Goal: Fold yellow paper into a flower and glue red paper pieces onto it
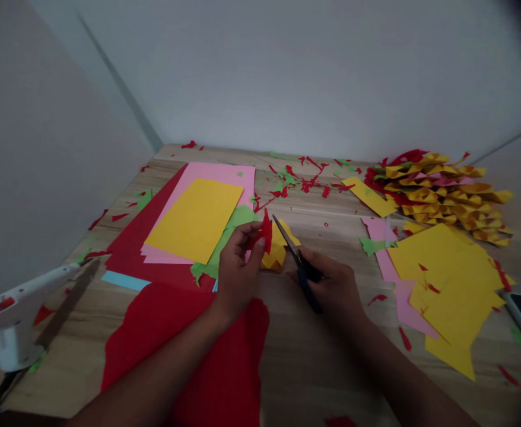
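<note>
My left hand [238,264] pinches a small folded red paper piece [266,232] upright above the wooden table [314,350]. My right hand [334,284] is closed round the dark handles of a pair of scissors [294,252], whose blades point up and left toward the red piece. A small folded yellow paper shape [278,252] lies on the table just behind the red piece, between both hands.
A stack of yellow, pink, green and red sheets [196,219] lies at left, a red sheet [184,350] under my left arm. Cut yellow sheets [451,279] and a heap of folded yellow pieces [438,190] sit at right. A white glue gun [15,314] stands at the left edge. Paper scraps litter the far side.
</note>
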Tool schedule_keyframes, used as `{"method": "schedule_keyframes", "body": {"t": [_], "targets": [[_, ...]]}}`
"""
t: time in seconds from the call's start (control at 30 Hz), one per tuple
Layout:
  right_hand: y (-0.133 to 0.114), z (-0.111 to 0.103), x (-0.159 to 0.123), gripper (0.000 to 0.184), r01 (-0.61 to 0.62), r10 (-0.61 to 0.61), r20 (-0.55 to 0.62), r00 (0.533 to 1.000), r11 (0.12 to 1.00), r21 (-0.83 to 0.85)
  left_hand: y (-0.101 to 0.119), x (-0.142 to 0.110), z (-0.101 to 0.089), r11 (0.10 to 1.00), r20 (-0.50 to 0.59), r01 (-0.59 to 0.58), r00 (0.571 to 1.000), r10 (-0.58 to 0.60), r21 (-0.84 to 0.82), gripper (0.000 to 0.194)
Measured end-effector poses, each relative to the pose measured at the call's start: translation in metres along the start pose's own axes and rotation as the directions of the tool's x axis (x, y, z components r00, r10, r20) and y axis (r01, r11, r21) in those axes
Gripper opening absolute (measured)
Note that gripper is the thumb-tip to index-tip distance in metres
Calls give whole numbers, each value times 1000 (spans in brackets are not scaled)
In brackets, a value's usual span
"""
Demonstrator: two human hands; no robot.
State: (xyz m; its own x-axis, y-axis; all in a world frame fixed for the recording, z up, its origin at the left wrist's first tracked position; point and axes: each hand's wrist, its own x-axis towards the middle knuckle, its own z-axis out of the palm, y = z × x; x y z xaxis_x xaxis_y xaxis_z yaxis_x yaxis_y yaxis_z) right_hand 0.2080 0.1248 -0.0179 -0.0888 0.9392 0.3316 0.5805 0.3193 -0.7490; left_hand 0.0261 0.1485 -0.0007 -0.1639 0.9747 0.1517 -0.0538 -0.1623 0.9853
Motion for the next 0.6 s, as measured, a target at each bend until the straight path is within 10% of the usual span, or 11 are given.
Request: {"method": "schedule_keyframes", "body": {"t": [0.3,0.6], "targets": [[-25,-7,-5,39,-224,218,133,967,974,33,2,1,-1,997,47,49,998,-51,59,21],[-14,1,-6,45,-31,32,32,999,999,-43,5,-1,0,997,109,80,991,-81,14,12]]}}
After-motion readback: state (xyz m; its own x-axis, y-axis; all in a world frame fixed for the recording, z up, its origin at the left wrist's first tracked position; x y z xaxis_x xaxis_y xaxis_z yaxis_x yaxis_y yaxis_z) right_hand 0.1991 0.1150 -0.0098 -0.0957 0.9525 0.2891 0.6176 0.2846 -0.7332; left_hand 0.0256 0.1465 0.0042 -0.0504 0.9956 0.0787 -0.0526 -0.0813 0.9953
